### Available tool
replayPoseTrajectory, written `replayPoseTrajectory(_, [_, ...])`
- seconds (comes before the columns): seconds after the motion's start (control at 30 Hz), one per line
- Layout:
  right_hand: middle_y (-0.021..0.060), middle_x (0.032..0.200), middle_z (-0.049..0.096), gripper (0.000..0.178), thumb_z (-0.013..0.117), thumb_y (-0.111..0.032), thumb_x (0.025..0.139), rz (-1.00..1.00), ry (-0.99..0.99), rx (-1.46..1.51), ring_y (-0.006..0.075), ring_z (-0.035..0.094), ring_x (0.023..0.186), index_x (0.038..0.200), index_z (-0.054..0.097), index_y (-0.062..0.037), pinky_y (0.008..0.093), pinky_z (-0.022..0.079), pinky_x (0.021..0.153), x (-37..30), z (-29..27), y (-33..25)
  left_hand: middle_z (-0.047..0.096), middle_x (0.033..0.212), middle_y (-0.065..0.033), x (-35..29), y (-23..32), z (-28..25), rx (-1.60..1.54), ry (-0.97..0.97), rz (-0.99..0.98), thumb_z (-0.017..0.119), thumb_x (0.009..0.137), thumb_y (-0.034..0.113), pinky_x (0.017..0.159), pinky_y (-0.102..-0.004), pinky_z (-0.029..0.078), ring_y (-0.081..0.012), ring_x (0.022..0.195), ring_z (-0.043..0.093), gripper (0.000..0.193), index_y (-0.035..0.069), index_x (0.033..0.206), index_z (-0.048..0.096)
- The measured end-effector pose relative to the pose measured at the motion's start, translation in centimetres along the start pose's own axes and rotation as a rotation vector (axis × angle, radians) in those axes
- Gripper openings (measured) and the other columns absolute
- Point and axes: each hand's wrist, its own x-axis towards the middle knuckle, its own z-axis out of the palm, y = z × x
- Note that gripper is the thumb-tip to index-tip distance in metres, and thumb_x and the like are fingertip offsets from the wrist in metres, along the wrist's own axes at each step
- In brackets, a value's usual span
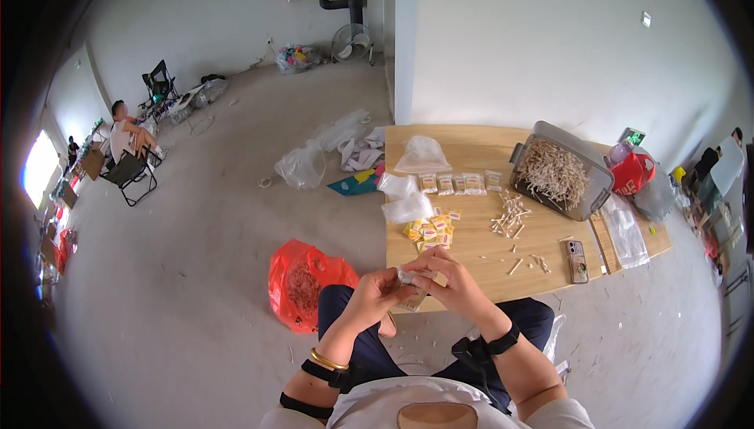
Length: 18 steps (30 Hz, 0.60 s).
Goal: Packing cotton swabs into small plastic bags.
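Note:
Both of my hands meet over the near edge of a wooden table (471,146), pinching a small clear plastic bag (414,277) between them. My left hand (375,295) grips its left side and my right hand (452,281) grips the top and right side. Just beyond them lies a heap of small yellow packets (430,232). Loose short wooden sticks (510,215) are scattered in the middle of the table. A grey bin (559,170) full of such sticks stands at the far right.
A row of filled small bags (459,183) and empty clear bags (407,209) lie at the table's left. A phone (577,260) lies at the right front. A red plastic bag (298,284) sits on the floor left of my knee. A person sits in a chair (127,150) far left.

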Motion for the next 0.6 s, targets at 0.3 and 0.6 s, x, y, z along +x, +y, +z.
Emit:
replayPoseTrajectory(0.3, [0.0073,0.099,0.062,0.016,0.071,-0.001,0.089,0.001,0.075,0.031,0.0215,0.061,0.093,0.105,0.073,-0.0033,0.0317,0.050,0.084,-2.0,-1.0,-1.3,0.071,0.103,-0.0015,-0.5,2.0,2.0,0.039,-0.005,0.027,0.069,0.095,0.002,0.083,-0.0250,0.055,-0.0071,0.095,0.067,0.026,-0.003,0.121,0.065])
replayPoseTrajectory(0.6, [0.0091,0.087,0.068,0.011,0.075,-0.007,0.088,0.072,0.220,0.052,0.0204,0.064,0.085,0.094,0.069,0.0002,0.0335,0.049,0.081,-3.3,-2.5,-1.4,0.072,0.100,-0.0022,-0.5,3.4,4.1,-0.045,0.066,0.096,0.070,0.096,0.007,0.085,-0.0254,0.053,-0.0063,0.094,0.065,0.021,-0.002,0.114,0.065])
